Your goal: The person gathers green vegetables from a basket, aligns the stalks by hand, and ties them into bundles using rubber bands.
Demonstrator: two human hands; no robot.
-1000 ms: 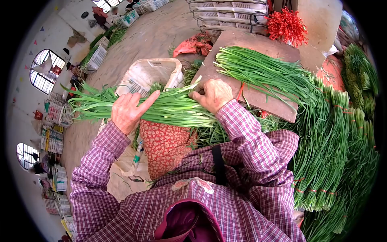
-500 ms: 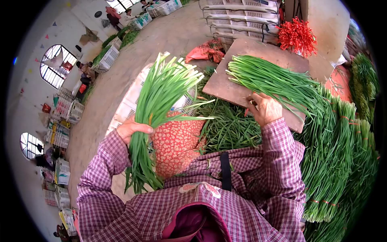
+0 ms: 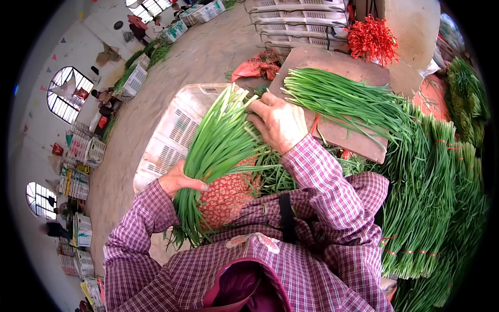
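My left hand is wrapped round the middle of a thick bunch of garlic chives, thumb across the front. The pale cut ends point up and away; the leaf tips hang toward my lap. At the upper right side of the bunch is my right hand, its fingers bent and close together against the stalks. What those fingers pinch is hidden. A thin red strip shows beside the right wrist. Another pile of garlic chives lies loose on a brown board to the right.
Behind the bunch stands a white plastic crate. Tied bundles are heaped on my right. A cluster of red ties hangs beyond the board, near stacked crates. Loose leaves lie by my lap. Other people sit along the far wall.
My right hand has moved left and away from the board's edge to the bunch. The bunch in my left hand has shifted slightly right and down, showing more of the crate.
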